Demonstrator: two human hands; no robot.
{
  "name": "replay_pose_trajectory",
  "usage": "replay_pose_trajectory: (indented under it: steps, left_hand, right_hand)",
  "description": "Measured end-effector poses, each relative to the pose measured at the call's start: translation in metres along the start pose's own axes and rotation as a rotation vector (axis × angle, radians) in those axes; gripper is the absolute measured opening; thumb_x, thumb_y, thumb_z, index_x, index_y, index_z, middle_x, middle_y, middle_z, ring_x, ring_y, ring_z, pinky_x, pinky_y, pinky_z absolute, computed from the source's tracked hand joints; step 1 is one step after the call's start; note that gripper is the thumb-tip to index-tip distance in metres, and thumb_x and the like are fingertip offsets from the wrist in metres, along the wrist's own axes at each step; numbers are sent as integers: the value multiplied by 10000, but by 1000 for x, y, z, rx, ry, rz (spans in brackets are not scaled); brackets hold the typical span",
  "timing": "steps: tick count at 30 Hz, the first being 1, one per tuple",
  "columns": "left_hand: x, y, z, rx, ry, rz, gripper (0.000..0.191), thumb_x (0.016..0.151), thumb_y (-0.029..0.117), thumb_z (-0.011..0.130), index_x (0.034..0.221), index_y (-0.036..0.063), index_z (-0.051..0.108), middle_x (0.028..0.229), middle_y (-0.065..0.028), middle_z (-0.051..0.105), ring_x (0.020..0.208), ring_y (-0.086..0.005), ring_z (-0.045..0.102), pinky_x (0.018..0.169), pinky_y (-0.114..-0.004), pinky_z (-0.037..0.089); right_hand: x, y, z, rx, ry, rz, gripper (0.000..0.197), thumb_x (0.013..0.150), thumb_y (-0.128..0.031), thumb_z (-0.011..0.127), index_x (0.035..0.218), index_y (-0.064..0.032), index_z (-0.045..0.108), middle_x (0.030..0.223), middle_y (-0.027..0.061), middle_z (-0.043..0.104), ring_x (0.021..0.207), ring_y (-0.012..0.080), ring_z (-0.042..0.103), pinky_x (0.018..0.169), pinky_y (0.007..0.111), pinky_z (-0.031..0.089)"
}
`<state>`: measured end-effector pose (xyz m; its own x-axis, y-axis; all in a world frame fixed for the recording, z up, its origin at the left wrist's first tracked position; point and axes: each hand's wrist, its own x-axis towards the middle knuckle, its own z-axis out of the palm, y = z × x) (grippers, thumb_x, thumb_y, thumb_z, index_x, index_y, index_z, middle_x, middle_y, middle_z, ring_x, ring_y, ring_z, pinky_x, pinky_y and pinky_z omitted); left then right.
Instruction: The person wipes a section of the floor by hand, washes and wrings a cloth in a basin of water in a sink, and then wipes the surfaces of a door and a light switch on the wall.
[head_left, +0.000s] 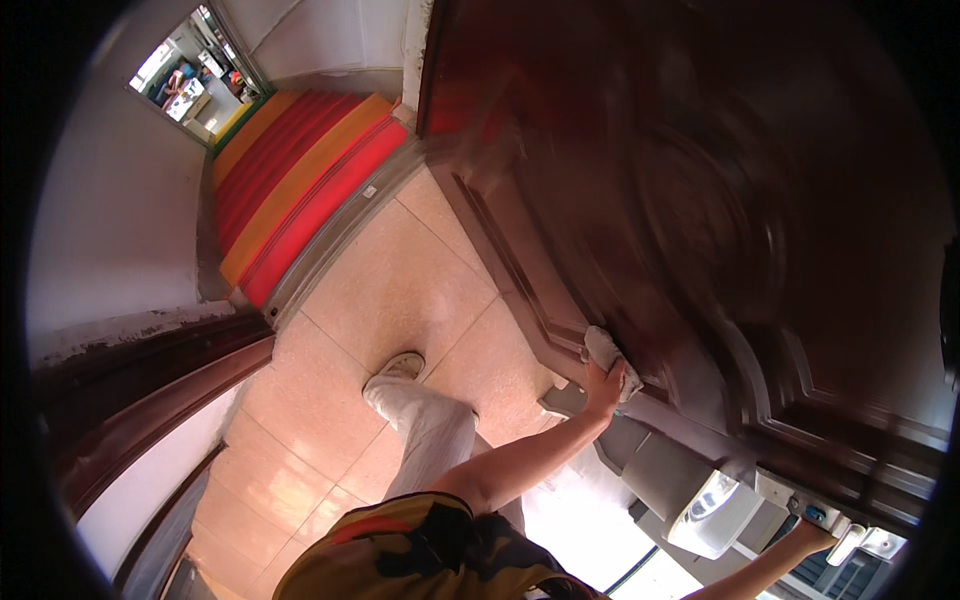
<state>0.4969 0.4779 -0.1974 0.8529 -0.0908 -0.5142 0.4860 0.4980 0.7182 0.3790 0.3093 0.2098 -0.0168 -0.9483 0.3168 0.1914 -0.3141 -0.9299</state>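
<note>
A folded grey-white cloth (602, 346) is under my left hand (604, 384), pressed against the lower moulding of a dark red-brown panelled door (697, 195). The fingers hold the cloth near the door's edge. Farther right, my right hand (814, 534) grips the same door's edge beside a metal lock plate (776, 487). A small blue part shows just above that hand. Its fingertips are partly hidden. The door surface is glossy, with raised curved mouldings.
Peach floor tiles (420, 277) lie under my shoe (405, 365). Striped red and orange steps (300, 202) are at upper left, past a grey threshold (345, 217). Beyond them, an opening (199, 82) shows a room with people. A grey object with a headlamp (709, 506) stands beyond the door's edge.
</note>
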Motion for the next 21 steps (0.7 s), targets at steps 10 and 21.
replay_pose_trajectory:
  steps: [10,21]
  left_hand:
    - [198,200,-65,150,288,724,642,882,167,540,1447,21,273,1436,-216,284,1317,-366,302,1105,-427,238]
    - [336,210,-124,200,365,1091,563,913,368,561,1354,41,435,1333,-204,447,1225,-375,415,1064,-426,295]
  right_hand:
    - [-2,0,-22,-239,50,-276,553,876,-439,544,1315,-106,492,1334,114,518,1180,333,501,1009,542,389]
    - [-40,85,-95,-585,8,-219,527,879,-420,546,1291,-93,506,1308,120,530,1152,331,511,989,531,398]
